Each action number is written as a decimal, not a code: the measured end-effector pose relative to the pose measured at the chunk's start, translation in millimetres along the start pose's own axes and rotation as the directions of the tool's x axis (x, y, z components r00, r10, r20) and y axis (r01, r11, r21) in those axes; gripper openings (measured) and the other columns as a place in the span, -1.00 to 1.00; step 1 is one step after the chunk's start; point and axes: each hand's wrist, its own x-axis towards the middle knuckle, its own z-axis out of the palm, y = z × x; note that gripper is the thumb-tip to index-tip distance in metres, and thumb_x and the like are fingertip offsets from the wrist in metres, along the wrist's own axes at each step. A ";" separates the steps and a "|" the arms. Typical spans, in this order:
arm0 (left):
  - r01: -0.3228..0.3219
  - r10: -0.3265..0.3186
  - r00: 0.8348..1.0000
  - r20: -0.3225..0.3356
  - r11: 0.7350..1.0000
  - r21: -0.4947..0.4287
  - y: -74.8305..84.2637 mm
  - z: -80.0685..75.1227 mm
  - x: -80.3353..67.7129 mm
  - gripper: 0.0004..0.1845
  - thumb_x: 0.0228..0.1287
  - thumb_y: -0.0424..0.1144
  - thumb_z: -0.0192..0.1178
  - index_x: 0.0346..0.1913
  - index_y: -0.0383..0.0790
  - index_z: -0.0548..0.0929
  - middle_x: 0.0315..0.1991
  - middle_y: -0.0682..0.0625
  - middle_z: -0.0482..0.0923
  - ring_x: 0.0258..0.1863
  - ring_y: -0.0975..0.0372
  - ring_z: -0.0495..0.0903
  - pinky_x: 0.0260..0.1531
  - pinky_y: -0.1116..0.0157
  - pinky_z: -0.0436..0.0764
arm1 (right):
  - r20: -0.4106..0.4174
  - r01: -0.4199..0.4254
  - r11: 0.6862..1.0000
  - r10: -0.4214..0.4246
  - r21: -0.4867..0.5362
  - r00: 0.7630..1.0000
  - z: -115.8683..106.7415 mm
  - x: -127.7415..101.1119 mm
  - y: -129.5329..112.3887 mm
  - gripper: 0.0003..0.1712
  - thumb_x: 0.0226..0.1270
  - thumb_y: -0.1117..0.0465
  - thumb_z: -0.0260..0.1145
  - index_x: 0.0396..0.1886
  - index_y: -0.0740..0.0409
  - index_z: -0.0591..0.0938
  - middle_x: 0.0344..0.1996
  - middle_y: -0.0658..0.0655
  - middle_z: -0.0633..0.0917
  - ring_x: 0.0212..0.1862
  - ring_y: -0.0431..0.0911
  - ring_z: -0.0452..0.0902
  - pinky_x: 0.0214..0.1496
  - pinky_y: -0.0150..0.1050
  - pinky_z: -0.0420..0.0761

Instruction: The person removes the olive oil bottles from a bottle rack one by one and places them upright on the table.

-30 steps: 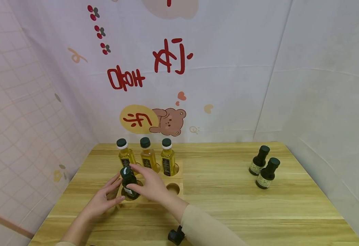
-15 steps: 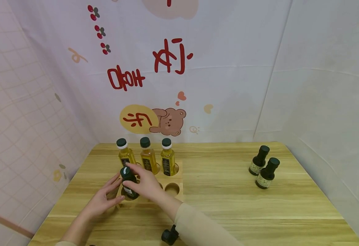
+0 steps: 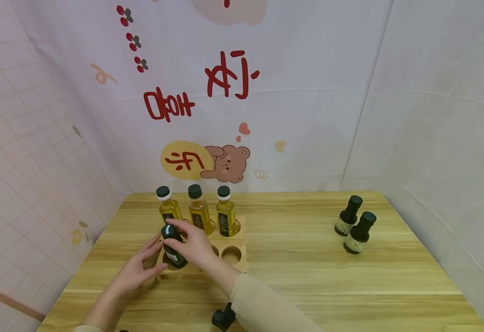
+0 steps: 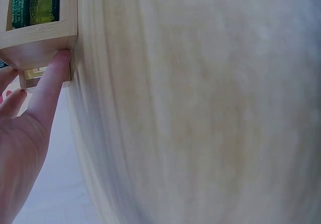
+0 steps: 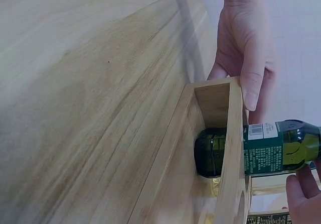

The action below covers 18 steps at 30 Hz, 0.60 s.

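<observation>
The dark green glass bottle with a printed label (image 3: 173,249) stood partly seated in the front-left hole of the pale wooden bottle rack (image 3: 233,265). The right hand (image 3: 194,246) pinched its neck; lowering straight, without tilt, seemed best. The left hand (image 3: 136,272), fingers straight, braced the rack's near-left corner against the wooden desk (image 3: 329,281). Beyond the hands stood three yellow oil bottles (image 3: 198,212).

A light wooden plank table (image 3: 350,281) is enclosed by white fabric walls (image 3: 433,115). The back pink-tinted printed cloth (image 3: 308,55) is decorated with red lettering and a brown cartoon bear (image 3: 227,163).
</observation>
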 end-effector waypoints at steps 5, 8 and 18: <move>-0.002 0.002 1.000 -0.010 1.000 -0.002 0.1 -0.1 -0.4 -0.29 0.29 -0.29 0.35 0.43 -0.45 0.31 0.50 -0.36 -0.02 0.37 -0.36 0.02 -0.07 0.01 0.59 | -0.016 -0.016 1.000 0.016 -0.011 1.000 1.7 0.9 -0.7 -0.51 0.38 0.14 0.37 0.30 -0.11 0.58 0.05 -0.10 0.66 0.15 -0.22 0.54 0.13 -0.30 0.51; -0.007 0.007 1.000 -0.013 1.000 0.002 0.1 -0.2 -0.2 -0.29 0.29 -0.30 0.35 0.42 -0.46 0.31 0.50 -0.36 -0.01 0.37 -0.35 0.02 -0.06 -0.01 0.57 | -0.023 -0.010 1.000 0.009 -0.025 1.000 2.4 1.5 -0.2 -0.54 0.39 0.13 0.36 0.27 -0.13 0.59 0.03 -0.12 0.67 0.13 -0.22 0.54 0.12 -0.30 0.52; -0.012 0.012 1.000 -0.008 1.000 0.000 1.4 -0.3 -0.2 -0.29 0.30 -0.30 0.34 0.42 -0.48 0.30 0.50 -0.38 -0.01 0.37 -0.36 0.02 -0.07 -0.01 0.58 | -0.023 -0.024 0.999 0.023 -0.028 0.999 4.2 0.4 3.0 -0.57 0.41 0.11 0.33 0.25 -0.17 0.60 0.02 -0.14 0.65 0.04 -0.19 0.59 0.02 -0.28 0.56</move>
